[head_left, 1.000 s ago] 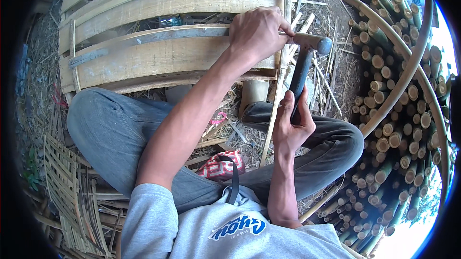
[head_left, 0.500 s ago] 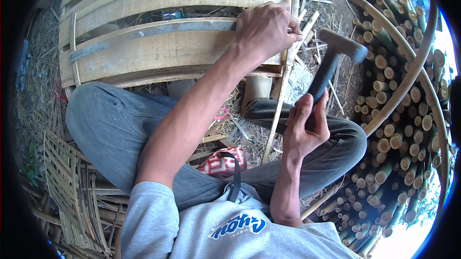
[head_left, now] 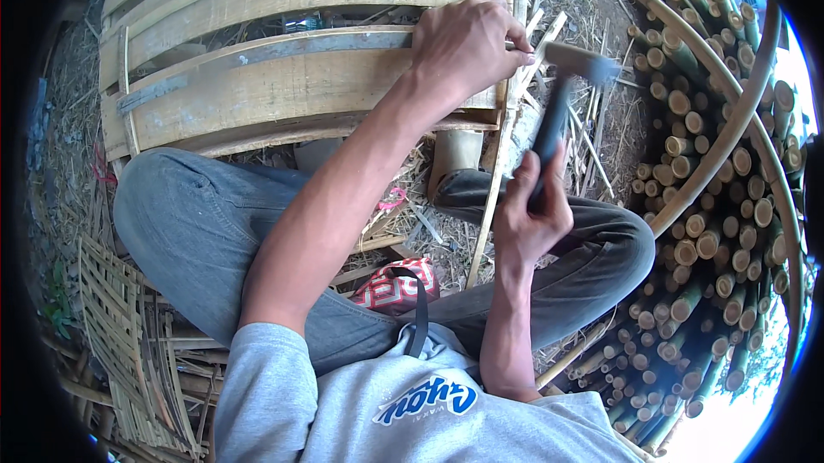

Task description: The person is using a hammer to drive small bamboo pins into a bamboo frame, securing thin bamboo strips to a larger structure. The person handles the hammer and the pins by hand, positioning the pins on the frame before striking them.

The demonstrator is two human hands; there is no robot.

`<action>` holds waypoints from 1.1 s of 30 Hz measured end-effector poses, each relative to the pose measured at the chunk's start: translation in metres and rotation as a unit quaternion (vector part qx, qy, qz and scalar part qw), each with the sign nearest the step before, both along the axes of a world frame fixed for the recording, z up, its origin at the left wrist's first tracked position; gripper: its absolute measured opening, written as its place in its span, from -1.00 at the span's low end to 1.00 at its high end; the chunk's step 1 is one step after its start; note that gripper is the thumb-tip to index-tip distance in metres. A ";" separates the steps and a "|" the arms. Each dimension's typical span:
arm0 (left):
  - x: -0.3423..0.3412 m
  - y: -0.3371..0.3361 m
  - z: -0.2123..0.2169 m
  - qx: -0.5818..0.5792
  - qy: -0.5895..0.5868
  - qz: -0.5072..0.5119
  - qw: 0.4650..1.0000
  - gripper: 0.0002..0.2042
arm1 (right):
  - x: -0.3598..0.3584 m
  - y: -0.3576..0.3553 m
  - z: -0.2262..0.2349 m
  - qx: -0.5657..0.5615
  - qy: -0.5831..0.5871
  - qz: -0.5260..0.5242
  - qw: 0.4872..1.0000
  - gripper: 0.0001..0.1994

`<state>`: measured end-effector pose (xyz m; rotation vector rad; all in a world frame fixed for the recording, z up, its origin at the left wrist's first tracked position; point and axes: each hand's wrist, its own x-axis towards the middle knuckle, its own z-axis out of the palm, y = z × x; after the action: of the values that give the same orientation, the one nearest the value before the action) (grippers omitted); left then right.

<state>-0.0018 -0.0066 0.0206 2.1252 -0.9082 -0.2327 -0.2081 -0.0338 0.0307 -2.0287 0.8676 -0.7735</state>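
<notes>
My right hand point(head_left: 536, 205) is wrapped round the dark handle of a hammer point(head_left: 555, 115), whose head is level with my left fingertips and close to the right end of a slatted wooden crate point(head_left: 343, 81). My left hand point(head_left: 468, 42) rests on the crate's right end, thumb and forefinger pinched together at the corner. Whatever they pinch is too small to make out. A thin wooden strip point(head_left: 493, 214) slants down from that corner between my legs.
Cut bamboo poles point(head_left: 708, 244) are stacked on the right, with curved poles point(head_left: 721, 154) across them. A woven bamboo panel point(head_left: 116, 326) lies at the left. A red and white bag point(head_left: 390, 287) sits between my bent legs. Scraps and straw litter the ground point(head_left: 592, 128).
The hammer has swung left, its head coming closer to my left fingertips. My right hand has shifted slightly left with it. My left hand keeps its pinch at the crate's corner.
</notes>
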 end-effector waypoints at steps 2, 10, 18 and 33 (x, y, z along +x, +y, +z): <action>0.002 0.000 0.000 0.014 0.020 -0.002 1.000 -0.80 | 0.001 -0.004 -0.007 -0.013 0.001 0.017 1.000 -0.58; 0.000 -0.001 -0.002 0.006 0.007 0.002 1.000 -0.81 | 0.002 0.001 0.004 0.007 -0.012 0.002 1.000 -0.58; -0.001 -0.003 -0.004 -0.009 -0.028 0.005 1.000 -0.80 | 0.000 0.005 0.019 0.090 -0.117 -0.032 0.989 -0.54; 0.004 0.001 -0.006 -0.035 -0.050 0.018 0.998 -0.83 | -0.005 -0.004 -0.003 -0.013 -0.004 0.006 1.000 -0.57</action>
<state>0.0018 -0.0055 0.0149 2.1024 -0.9212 -0.0743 -0.2127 -0.0379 0.0278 -2.0497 0.8448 -0.7903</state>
